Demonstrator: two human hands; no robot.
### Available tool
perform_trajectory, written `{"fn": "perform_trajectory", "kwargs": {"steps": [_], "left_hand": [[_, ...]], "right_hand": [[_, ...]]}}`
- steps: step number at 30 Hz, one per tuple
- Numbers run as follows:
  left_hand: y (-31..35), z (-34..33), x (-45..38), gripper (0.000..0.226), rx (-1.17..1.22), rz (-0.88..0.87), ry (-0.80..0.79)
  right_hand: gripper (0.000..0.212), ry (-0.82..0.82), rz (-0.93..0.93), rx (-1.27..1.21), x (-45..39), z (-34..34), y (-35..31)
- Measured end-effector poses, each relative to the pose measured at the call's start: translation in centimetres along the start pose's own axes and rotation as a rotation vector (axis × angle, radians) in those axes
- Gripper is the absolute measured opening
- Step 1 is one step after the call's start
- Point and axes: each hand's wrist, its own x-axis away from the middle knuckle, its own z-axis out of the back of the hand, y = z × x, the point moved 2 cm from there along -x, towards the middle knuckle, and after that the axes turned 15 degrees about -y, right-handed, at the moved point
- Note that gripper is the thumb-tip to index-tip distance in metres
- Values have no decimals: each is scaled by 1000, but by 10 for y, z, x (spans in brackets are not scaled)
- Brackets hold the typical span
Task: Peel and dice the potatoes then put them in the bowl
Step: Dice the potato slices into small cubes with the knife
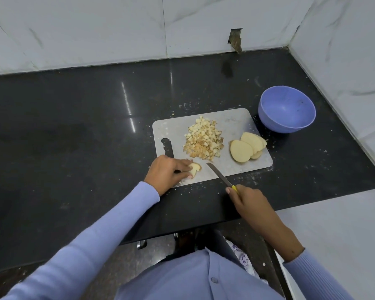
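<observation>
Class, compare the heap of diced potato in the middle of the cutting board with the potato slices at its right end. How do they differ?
The diced potato is many small cubes in a loose heap, several browned at the edges; the potato slices are a few broad, flat pieces, overlapping and evenly pale. The heap lies mid-board; the slices lie nearer the bowl. Both rest on the cutting board, and neither is touched by a hand.

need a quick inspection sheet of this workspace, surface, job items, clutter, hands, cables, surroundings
surface: dark worktop with a grey cutting board on it.
job's things: diced potato pile mid-board; potato slices overlapping at its right end; small potato piece near the front edge; blue bowl empty, beside the board.
clutter: pale crumbs scattered around the board.
hands: left hand holds the small piece down; right hand grips the knife, blade over the board.
cables: nothing seen.
surroundings: white marbled wall tiles, with a broken hole.
</observation>
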Motion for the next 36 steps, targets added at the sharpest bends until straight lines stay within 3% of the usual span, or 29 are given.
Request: {"fn": "perform_trajectory", "kwargs": {"steps": [5,10,13,21,27,36], "left_hand": [[20,-26,11,11,-46,164,289],[31,-36,12,11,-14,199,381],[21,-30,15,21,146,178,374],[-8,5,30,19,-120,220,280],[-12,8,25,16,-48,167,216],[-8,-5,21,8,-57,172,261]], "right_hand": [[36,16,51,-27,-9,-4,-18],[35,22,51,-32,-18,-7,-28],[36,25,34,-32,-20,-6,-25],[39,19,33,-43,-21,-5,-17],[38,4,30,-53,-22,-5,-16],[37,-34,29,-1,-27,-5,-18]]}}
